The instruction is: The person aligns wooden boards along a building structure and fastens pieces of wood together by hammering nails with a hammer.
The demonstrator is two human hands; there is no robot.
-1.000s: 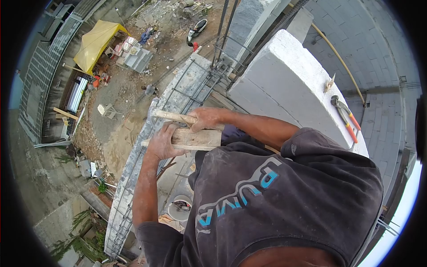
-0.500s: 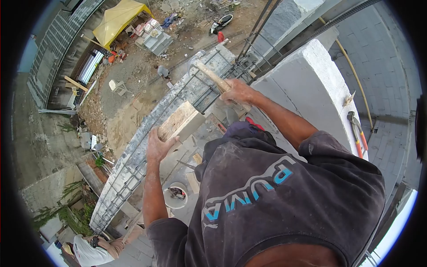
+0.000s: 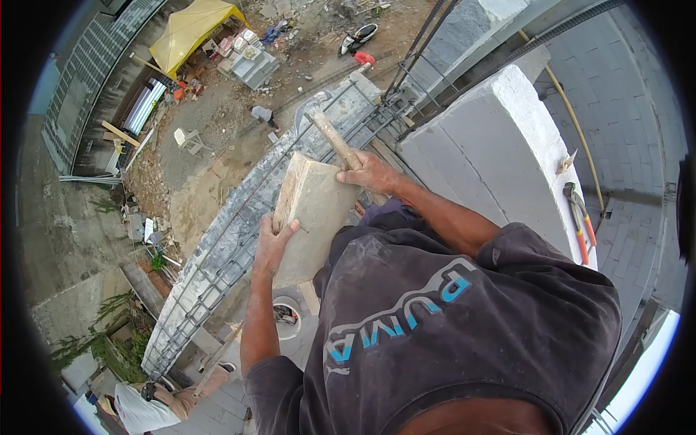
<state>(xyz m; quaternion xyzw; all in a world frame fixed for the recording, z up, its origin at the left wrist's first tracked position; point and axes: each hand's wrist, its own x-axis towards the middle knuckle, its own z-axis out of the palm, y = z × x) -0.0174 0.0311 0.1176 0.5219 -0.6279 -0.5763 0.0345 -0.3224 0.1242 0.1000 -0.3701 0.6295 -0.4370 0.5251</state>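
Observation:
A pale wooden board (image 3: 317,217) is tilted with its broad face towards me, and a thin nail-like piece shows on it. My left hand (image 3: 271,243) grips its lower left edge, thumb on the face. Closed round the wooden handle of a hammer-like tool (image 3: 333,139) is my right hand (image 3: 368,174), its fingertips at the board's upper right corner. The tool's head points up and left, hard to make out against the concrete edge.
Rebar (image 3: 210,293) runs along the concrete edge, with a drop to the ground beyond. Pincers (image 3: 578,221) lie on a white block wall (image 3: 507,138) at the right. A bucket (image 3: 288,330) stands below the board. A co-worker (image 3: 145,409) is at the lower left.
The board has turned from lying lengthwise to showing its broad face, and has come nearer my body. My right hand has moved down and left with the tool to meet the board.

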